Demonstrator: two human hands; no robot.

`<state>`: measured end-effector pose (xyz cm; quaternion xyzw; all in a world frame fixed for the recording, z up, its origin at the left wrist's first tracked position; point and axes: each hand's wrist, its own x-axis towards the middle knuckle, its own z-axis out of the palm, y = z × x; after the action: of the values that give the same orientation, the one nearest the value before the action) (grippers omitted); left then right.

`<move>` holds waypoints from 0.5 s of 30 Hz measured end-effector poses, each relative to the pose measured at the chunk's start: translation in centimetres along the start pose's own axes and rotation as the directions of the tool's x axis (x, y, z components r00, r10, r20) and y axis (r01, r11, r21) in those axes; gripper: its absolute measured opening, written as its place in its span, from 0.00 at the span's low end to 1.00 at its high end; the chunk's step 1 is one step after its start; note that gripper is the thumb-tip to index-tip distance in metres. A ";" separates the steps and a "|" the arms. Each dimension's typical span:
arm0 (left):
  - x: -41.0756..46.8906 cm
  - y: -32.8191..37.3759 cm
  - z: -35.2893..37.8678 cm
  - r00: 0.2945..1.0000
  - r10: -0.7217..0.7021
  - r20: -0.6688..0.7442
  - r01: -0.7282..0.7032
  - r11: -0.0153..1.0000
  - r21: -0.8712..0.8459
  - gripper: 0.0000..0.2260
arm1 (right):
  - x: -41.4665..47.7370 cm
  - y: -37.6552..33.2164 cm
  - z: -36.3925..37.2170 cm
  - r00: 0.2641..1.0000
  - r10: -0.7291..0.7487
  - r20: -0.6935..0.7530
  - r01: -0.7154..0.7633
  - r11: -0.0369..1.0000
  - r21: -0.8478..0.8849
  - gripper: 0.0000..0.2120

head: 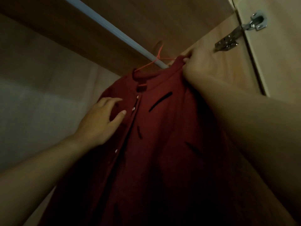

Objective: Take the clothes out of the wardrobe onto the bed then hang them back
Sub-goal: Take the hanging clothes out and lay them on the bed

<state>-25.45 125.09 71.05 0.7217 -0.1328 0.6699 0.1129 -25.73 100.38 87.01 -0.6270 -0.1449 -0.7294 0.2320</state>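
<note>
Nearest to us, two bare forearms rise from the lower corners of the view toward one dark red garment (162,144). Its long axis runs near vertical, with the hem below the lower edge of the view and the collar (153,75) uppermost, pointing up at the rail. The buttoned front faces us. Along the placket we count three metal snaps (133,108), and on the cloth three dark dashes (160,101).

The left hand (101,121) lies on the garment's front just left of the placket, palm to the cloth. Its index finger and thumb are extended and the fingers are relaxed and spread; it grasps nothing. Its forearm slopes up from the lower left corner.

Farther up, the right hand (200,66) is raised at the right end of the collar. Its fingers are curled over the collar's edge and pinch the cloth. Its forearm fills the right side of the view.

Behind the collar, one orange-red wire hanger (156,60) sits in the neck opening. Its hook rises at the rail (104,25) and appears to be seated over it, though the dim light leaves this uncertain. The one pale rail runs down from the upper left. The garment is at the rail's right end, close to the right side panel of the wardrobe (203,38). Farthest, one metal hinge (241,33) joins that panel's front edge to the open door (280,54).
</note>
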 end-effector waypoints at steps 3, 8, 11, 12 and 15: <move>0.5 0.4 -1.3 1.000 -0.009 -0.023 0.009 1.000 0.004 0.27 | 1.2 -0.4 -0.7 0.994 0.110 -0.016 -0.107 0.988 0.115 0.11; 0.3 1.7 -3.7 0.996 0.010 -0.091 -0.008 1.000 0.021 0.26 | -5.7 -1.2 -1.4 1.000 -0.029 0.007 0.027 0.987 0.160 0.12; -0.9 1.6 -5.4 0.995 0.008 -0.097 0.000 0.997 0.083 0.26 | -10.8 -1.4 -2.8 0.982 -0.187 0.020 0.178 0.961 0.211 0.09; -1.6 1.3 -5.9 0.997 0.006 -0.080 0.004 0.993 0.116 0.27 | -12.8 -1.4 -3.2 0.976 -0.214 0.029 0.199 0.946 0.254 0.09; -4.9 0.2 -6.9 1.000 -0.005 0.005 0.004 0.984 0.179 0.29 | -18.2 -1.0 -5.2 0.969 -0.246 0.019 0.225 0.915 0.336 0.07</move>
<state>-32.29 127.43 66.70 0.7309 -0.0706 0.6770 0.0488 -28.69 101.48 68.37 -0.5788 -0.3468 -0.6979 0.2400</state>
